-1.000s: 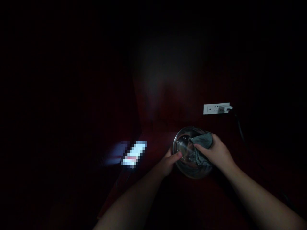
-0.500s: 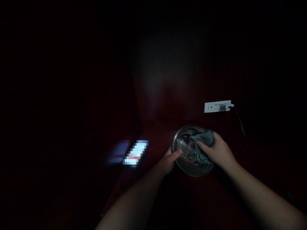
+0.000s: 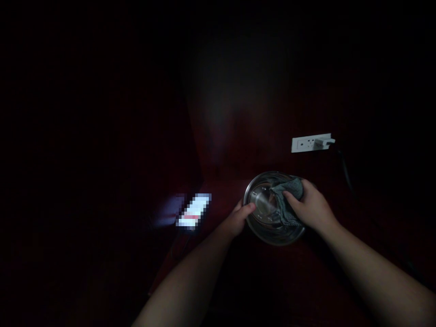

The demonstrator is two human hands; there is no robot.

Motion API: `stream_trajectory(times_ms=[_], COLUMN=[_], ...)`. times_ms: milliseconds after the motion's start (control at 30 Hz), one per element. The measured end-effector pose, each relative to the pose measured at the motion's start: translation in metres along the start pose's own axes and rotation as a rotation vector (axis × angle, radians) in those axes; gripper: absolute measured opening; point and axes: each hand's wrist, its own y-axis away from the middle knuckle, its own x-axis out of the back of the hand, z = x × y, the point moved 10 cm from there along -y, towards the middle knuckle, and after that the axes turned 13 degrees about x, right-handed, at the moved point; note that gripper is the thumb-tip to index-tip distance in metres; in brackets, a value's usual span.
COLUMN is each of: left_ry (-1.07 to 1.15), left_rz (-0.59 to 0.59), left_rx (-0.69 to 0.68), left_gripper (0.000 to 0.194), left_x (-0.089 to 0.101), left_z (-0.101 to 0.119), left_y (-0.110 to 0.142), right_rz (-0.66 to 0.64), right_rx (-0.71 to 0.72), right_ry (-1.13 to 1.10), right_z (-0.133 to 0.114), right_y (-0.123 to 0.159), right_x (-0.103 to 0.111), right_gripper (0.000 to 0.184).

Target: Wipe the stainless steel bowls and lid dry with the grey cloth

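Note:
A round steel bowl [image 3: 264, 218] sits low in the middle of a very dark scene, on a dark red surface. My left hand [image 3: 236, 219] grips its left rim, thumb over the edge. My right hand [image 3: 309, 206] is closed on a grey cloth [image 3: 286, 200] and presses it against the inside of the bowl on its right side.
A lit phone screen [image 3: 194, 210] lies on the surface to the left of the bowl. A white wall socket [image 3: 308, 143] with a white plug [image 3: 325, 142] and a dark cable [image 3: 344, 165] is behind the bowl to the right. Everything else is in darkness.
The view has shifted slightly, so bowl, hands and socket sit a little higher in the picture. The cloth has moved a little inside the bowl under my right hand.

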Motion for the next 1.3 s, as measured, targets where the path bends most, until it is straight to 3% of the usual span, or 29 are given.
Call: stream_trajectory(times_ms=[367, 700, 867, 1300], left_ry=[0.028, 0.072, 0.071, 0.075], left_rz=[0.078, 0.024, -0.021, -0.025], left_rx=[0.049, 0.044, 0.024, 0.084], left_gripper=[0.057, 0.067, 0.064, 0.054], left_x=[0.024, -0.001, -0.008, -0.01], left_z=[-0.013, -0.011, -0.008, -0.007], left_y=[-0.008, 0.0, 0.001, 0.001], right_rz=[-0.002, 0.064, 0.093, 0.115], right_rx=[0.004, 0.022, 0.038, 0.032], right_ry=[0.021, -0.041, -0.055, -0.031], right_z=[-0.008, -0.012, -0.015, -0.017], right_y=[0.001, -0.002, -0.001, 0.001], right_x=[0.006, 0.012, 0.014, 0.021], right_gripper=[0.025, 0.02, 0.018, 0.019])
